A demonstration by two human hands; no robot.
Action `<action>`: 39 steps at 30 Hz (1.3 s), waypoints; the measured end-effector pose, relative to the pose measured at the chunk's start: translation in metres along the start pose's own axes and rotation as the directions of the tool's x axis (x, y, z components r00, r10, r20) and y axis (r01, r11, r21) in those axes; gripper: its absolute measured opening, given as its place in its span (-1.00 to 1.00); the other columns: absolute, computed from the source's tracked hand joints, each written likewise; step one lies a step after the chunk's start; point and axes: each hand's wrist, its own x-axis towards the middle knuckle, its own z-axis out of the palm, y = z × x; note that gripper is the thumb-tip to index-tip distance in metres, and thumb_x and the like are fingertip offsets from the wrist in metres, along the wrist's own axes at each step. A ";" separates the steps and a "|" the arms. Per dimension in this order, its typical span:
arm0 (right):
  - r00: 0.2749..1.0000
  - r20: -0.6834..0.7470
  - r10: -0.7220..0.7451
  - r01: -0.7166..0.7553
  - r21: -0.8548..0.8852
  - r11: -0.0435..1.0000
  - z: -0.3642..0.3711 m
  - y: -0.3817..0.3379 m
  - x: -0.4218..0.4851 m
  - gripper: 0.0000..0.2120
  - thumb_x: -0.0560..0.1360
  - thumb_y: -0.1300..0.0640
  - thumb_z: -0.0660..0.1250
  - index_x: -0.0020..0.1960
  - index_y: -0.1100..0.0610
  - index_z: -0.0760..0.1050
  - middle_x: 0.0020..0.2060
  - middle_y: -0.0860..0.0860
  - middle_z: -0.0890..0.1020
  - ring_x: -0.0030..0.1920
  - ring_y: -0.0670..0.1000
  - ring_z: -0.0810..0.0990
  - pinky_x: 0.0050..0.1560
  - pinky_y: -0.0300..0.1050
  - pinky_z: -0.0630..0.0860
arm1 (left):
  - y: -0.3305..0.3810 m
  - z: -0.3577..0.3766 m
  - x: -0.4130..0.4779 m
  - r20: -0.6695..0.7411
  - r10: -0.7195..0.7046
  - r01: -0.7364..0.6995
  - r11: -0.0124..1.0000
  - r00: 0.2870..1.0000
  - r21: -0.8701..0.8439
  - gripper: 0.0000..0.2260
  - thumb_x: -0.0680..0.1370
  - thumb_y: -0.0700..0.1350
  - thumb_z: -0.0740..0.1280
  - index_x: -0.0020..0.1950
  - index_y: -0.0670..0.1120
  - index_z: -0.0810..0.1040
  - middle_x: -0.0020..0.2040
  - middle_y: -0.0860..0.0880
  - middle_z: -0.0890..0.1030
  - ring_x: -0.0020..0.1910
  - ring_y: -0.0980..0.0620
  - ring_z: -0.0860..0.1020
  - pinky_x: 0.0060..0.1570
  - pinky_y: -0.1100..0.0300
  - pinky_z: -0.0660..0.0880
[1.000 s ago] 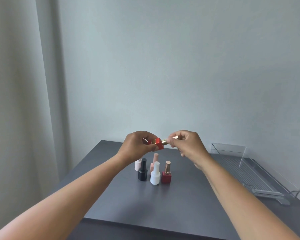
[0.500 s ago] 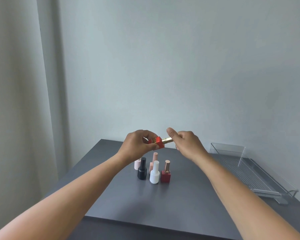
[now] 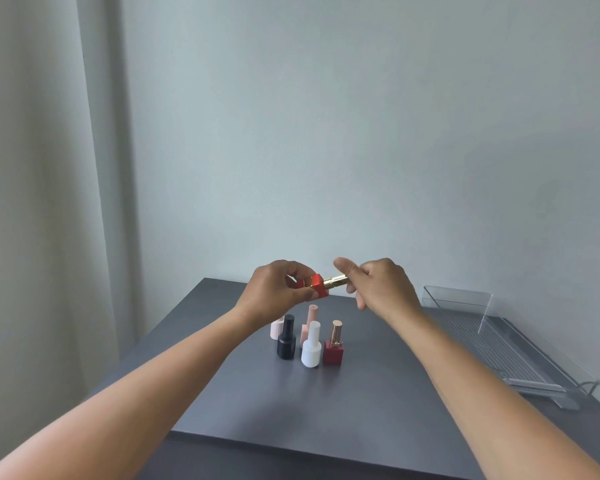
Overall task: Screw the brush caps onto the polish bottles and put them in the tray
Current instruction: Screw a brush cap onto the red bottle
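Note:
My left hand grips a bright red square polish bottle, held on its side above the table. Its gold brush cap points right, and my right hand pinches it between thumb and fingers. Below them on the dark grey table stand several capped bottles: a black one, a white one, a dark red one with a rose-gold cap, a peach one and a pale pink one partly hidden by my left wrist. The clear tray lies at the right.
A grey wall stands behind the table and a pale curtain hangs at the left. The tray reaches close to the table's right edge. Bare tabletop lies between the bottles and the front edge.
My right hand has turned on the gold cap, its thumb now raised above it. The held bottle has stayed in about the same place.

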 end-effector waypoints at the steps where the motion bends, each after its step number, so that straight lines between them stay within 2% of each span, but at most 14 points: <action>1: 0.999 0.033 0.005 -0.004 -0.015 1.000 -0.001 0.000 0.000 -0.31 0.36 -0.56 0.05 -0.41 0.03 0.52 -0.54 -0.07 0.63 -0.44 -0.12 0.58 -0.32 -0.15 0.44 | 0.000 -0.001 0.000 0.004 -0.001 0.001 1.000 1.000 0.007 -0.85 0.40 -0.04 0.55 -0.06 0.14 0.69 -0.13 0.11 0.67 -0.21 0.15 0.61 -0.13 0.09 0.63; 3: 0.994 0.109 0.001 -0.003 0.024 1.000 -0.001 0.002 -0.001 -0.39 0.30 -0.59 0.10 -0.21 -0.05 0.50 -0.42 -0.07 0.66 -0.30 -0.15 0.60 -0.26 -0.14 0.43 | 0.000 -0.003 0.001 0.013 -0.012 0.012 1.000 1.000 0.014 -0.86 0.41 -0.05 0.54 -0.07 0.13 0.70 -0.15 0.09 0.67 -0.26 0.14 0.59 -0.15 0.10 0.61; 5: 0.990 0.143 -0.010 -0.003 0.089 0.996 0.000 0.004 -0.002 -0.58 0.35 -0.39 0.33 0.05 -0.13 0.45 -0.26 -0.10 0.68 -0.12 -0.13 0.60 -0.17 -0.17 0.42 | 0.000 -0.004 0.001 0.028 -0.028 0.028 1.000 0.999 0.007 -0.88 0.41 -0.06 0.53 -0.09 0.12 0.70 -0.18 0.06 0.68 -0.31 0.14 0.56 -0.16 0.08 0.60; 7: 0.990 0.130 -0.050 0.036 0.108 0.993 0.002 0.007 -0.001 -0.80 0.46 -0.07 0.40 0.04 -0.10 0.47 -0.25 -0.12 0.69 -0.12 -0.07 0.60 -0.18 -0.19 0.42 | 0.000 -0.005 0.000 0.041 -0.035 0.035 0.999 0.999 0.004 -0.89 0.41 -0.06 0.53 -0.11 0.13 0.71 -0.19 0.04 0.69 -0.33 0.15 0.55 -0.17 0.05 0.60; 9: 0.990 0.121 -0.067 0.051 0.132 0.990 0.003 0.007 -0.001 -0.95 0.50 0.01 0.37 -0.07 -0.06 0.51 -0.30 -0.17 0.71 -0.33 -0.15 0.55 -0.30 -0.16 0.39 | 0.000 -0.004 0.000 0.040 -0.030 0.030 1.000 0.999 0.008 -0.88 0.40 -0.06 0.53 -0.12 0.15 0.71 -0.21 0.07 0.68 -0.34 0.17 0.55 -0.18 0.07 0.60; 12: 0.993 0.110 -0.042 0.025 0.153 0.988 0.001 0.008 -0.004 -0.75 0.53 -0.16 0.30 -0.17 0.00 0.54 -0.33 -0.16 0.71 -0.56 -0.22 0.45 -0.36 -0.17 0.39 | 0.000 -0.004 -0.002 0.027 -0.006 0.006 1.000 1.000 0.007 -0.88 0.40 -0.03 0.54 -0.12 0.18 0.69 -0.20 0.13 0.67 -0.27 0.17 0.59 -0.17 0.09 0.60; 16: 0.996 0.078 -0.032 0.029 0.047 0.998 0.000 0.010 -0.005 -0.51 0.49 -0.34 0.19 -0.26 0.06 0.51 -0.41 -0.13 0.69 -0.53 -0.21 0.46 -0.32 -0.15 0.44 | 0.000 -0.005 -0.001 0.034 -0.013 0.012 1.000 0.999 0.018 -0.86 0.40 -0.04 0.54 -0.11 0.19 0.69 -0.20 0.14 0.67 -0.24 0.15 0.61 -0.16 0.10 0.60; 18: 0.996 0.083 -0.045 0.046 -0.008 0.999 0.000 0.013 -0.006 -0.56 0.48 -0.37 0.19 -0.11 -0.01 0.55 -0.34 -0.13 0.69 -0.38 -0.23 0.52 -0.24 -0.14 0.44 | 0.000 -0.008 0.000 0.059 -0.039 0.038 0.999 0.997 0.020 -0.84 0.40 -0.06 0.55 -0.09 0.17 0.70 -0.19 0.13 0.68 -0.23 0.11 0.62 -0.15 0.10 0.62; 20: 0.988 0.130 -0.084 0.094 -0.072 0.993 0.000 0.014 -0.007 -0.58 0.49 -0.31 0.24 0.22 -0.10 0.48 -0.11 -0.18 0.65 -0.17 -0.14 0.54 -0.11 -0.12 0.44 | -0.001 -0.009 0.001 0.089 -0.048 0.045 0.998 0.995 0.037 -0.86 0.40 -0.06 0.55 -0.11 0.17 0.70 -0.21 0.17 0.68 -0.26 0.17 0.61 -0.19 0.14 0.60; 22: 0.973 0.146 -0.178 0.199 -0.147 0.969 0.002 0.015 -0.009 -0.58 0.54 -0.20 0.26 0.34 -0.09 0.44 0.09 -0.15 0.62 -0.06 -0.07 0.54 -0.04 -0.13 0.42 | -0.001 -0.010 0.000 0.088 -0.040 0.033 0.997 0.995 0.069 -0.87 0.40 -0.04 0.54 -0.12 0.17 0.70 -0.24 0.23 0.66 -0.29 0.25 0.55 -0.22 0.24 0.49; 24: 0.953 0.125 -0.277 0.300 -0.233 0.925 0.004 0.013 -0.012 -0.68 0.58 -0.11 0.25 0.28 -0.05 0.51 0.14 -0.12 0.61 0.01 -0.01 0.58 -0.06 -0.13 0.44 | -0.001 -0.009 -0.001 0.075 -0.015 0.009 0.996 0.997 0.087 -0.86 0.41 -0.05 0.54 -0.09 0.15 0.70 -0.17 0.20 0.65 -0.20 0.23 0.57 -0.13 0.24 0.51; 29: 0.903 0.170 -0.395 0.430 -0.408 0.806 0.006 0.011 -0.016 -0.75 0.62 -0.06 0.16 0.16 0.01 0.52 -0.05 -0.06 0.58 -0.18 0.08 0.59 -0.26 -0.10 0.42 | 0.003 -0.010 -0.003 0.050 0.112 -0.119 0.979 0.992 0.168 -0.83 0.43 -0.10 0.52 -0.06 0.15 0.66 -0.10 0.12 0.58 -0.10 0.17 0.56 -0.03 0.24 0.51; 34: 0.927 0.177 -0.330 0.372 -0.329 0.868 0.007 0.011 -0.015 -0.79 0.62 -0.04 0.17 0.05 0.04 0.53 -0.19 -0.11 0.51 -0.20 0.05 0.51 -0.22 -0.08 0.40 | 0.007 -0.009 -0.007 0.053 0.211 -0.216 0.915 0.976 0.339 -0.84 0.47 -0.05 0.47 0.04 0.04 0.66 -0.06 0.08 0.55 -0.06 0.10 0.51 -0.06 0.12 0.53; 39: 0.956 0.224 -0.191 0.235 -0.193 0.953 0.005 0.008 -0.010 -0.82 0.59 0.00 0.23 -0.03 0.03 0.57 -0.19 -0.03 0.61 -0.16 0.04 0.55 -0.13 -0.06 0.46 | 0.008 0.000 -0.012 -0.004 0.349 -0.294 0.795 0.937 0.532 -0.82 0.52 -0.02 0.41 0.10 0.00 0.60 -0.06 0.10 0.47 0.02 0.07 0.43 -0.19 0.22 0.40</action>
